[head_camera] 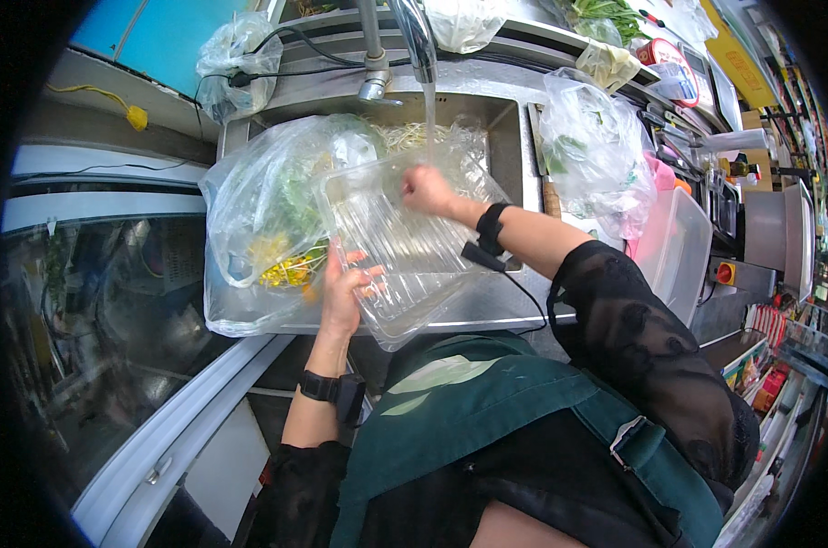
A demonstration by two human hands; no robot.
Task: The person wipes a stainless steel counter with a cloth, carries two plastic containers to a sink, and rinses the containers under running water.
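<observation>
A clear ribbed plastic tray [400, 274] is tilted over the front of the steel sink [510, 144], and my left hand [351, 284] grips its left edge. My right hand [426, 190], fingers curled, is at the tray's far part, just under the water running from the chrome faucet [417, 41]; whether it holds something cannot be told. Bean sprouts [407, 135] lie in the sink behind the tray, beside crumpled clear plastic [472, 154]. Left of the tray, a large clear plastic bag [250, 185] holds leafy greens, with yellow-topped sprouts [291, 270] near my left hand.
On the right are a plastic bag with green leaves [592, 144], a knife with a wooden handle [551, 198] at the sink's edge and a translucent plastic bin [674, 253]. Black cables [332, 67] run behind the sink. A sliding glass panel [133, 294] stands at left.
</observation>
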